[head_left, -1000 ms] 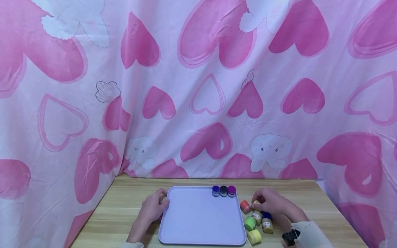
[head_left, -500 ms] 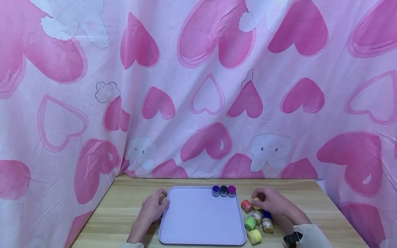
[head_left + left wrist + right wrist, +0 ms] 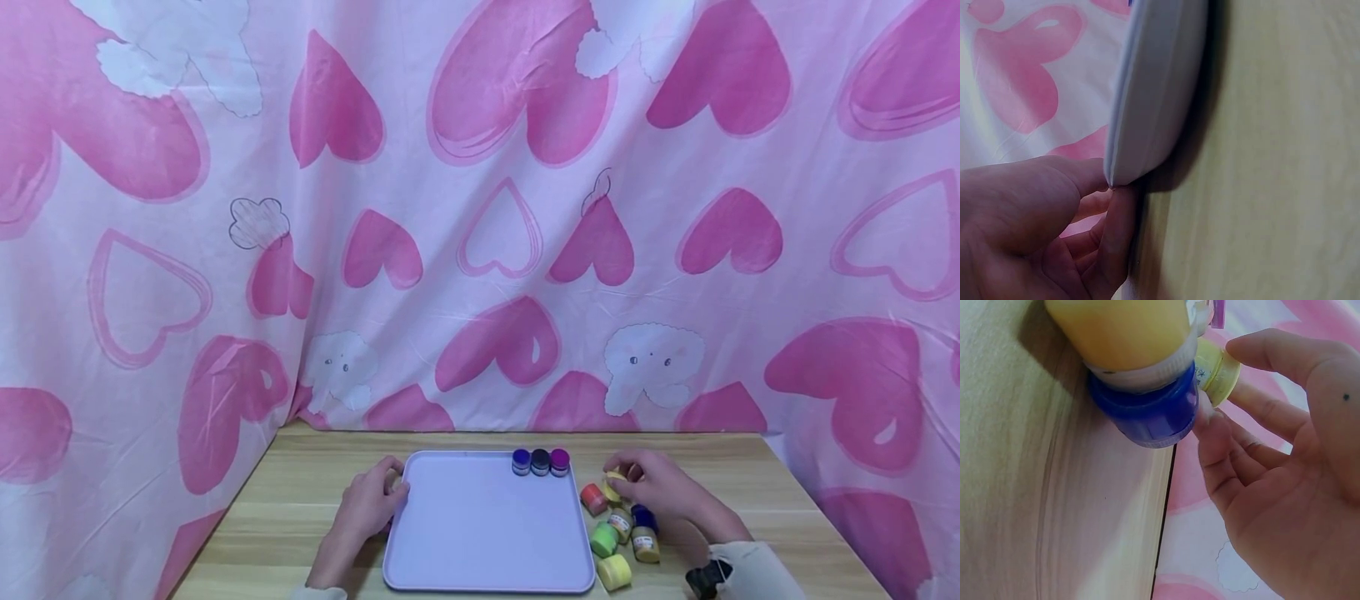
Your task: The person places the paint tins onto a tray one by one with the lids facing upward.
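In the head view my left hand (image 3: 367,500) holds the left rim of a pale lilac tray (image 3: 487,525). The left wrist view shows thumb and fingers pinching the tray's edge (image 3: 1147,94). On the right, my right hand (image 3: 663,487) pinches a small yellow paint jar (image 3: 612,490); in the right wrist view the thumb and fingers are on that yellow jar (image 3: 1225,378). Close by lie an orange-red jar (image 3: 594,499), a tan jar (image 3: 620,523) and a dark blue jar (image 3: 644,517). Three jars, purple, black and magenta (image 3: 559,462), stand at the tray's far right corner.
Nearer the front lie a green jar (image 3: 604,539), another yellow jar (image 3: 615,572) and a yellow-tan jar (image 3: 646,546), all right of the tray on a wooden table (image 3: 330,454). A pink heart-patterned curtain (image 3: 495,208) hangs behind and to the left.
My right hand has shifted slightly left and away from me with the yellow jar, which now shows more clearly. The orange-red jar has rocked slightly. My left hand stays on the tray.
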A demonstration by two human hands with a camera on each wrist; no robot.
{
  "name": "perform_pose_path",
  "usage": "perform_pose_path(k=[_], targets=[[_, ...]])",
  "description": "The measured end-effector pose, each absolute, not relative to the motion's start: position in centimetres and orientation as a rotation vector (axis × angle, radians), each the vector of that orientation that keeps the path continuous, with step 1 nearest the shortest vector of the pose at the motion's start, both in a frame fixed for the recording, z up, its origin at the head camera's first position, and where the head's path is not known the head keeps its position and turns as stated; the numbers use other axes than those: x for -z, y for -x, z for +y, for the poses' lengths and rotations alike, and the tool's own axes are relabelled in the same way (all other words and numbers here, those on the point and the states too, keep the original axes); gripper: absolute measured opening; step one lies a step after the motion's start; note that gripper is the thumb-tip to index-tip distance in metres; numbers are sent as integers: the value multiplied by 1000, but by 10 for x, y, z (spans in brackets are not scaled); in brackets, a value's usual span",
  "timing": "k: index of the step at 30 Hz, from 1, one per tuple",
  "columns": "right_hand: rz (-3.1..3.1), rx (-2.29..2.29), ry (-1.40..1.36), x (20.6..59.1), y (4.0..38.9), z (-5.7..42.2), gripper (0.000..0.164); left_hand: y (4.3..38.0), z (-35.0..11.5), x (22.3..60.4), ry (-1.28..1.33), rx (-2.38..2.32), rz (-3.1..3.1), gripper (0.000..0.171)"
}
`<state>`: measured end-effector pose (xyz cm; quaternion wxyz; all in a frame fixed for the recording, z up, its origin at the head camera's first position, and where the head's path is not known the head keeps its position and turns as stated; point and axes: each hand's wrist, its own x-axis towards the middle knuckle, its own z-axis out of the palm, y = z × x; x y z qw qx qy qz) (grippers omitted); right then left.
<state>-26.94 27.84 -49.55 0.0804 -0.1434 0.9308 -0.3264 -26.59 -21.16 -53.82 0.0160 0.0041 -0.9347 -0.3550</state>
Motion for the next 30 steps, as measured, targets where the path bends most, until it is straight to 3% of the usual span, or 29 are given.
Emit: perform_pose_path(k=[11,30], targets=[[2785,1074,357,489,273,269,31,264,-212,536,-29,1120,-2927,24],[2803,1062,538,481,279,237,28,265,-213,535,3,1104,-2910,27]])
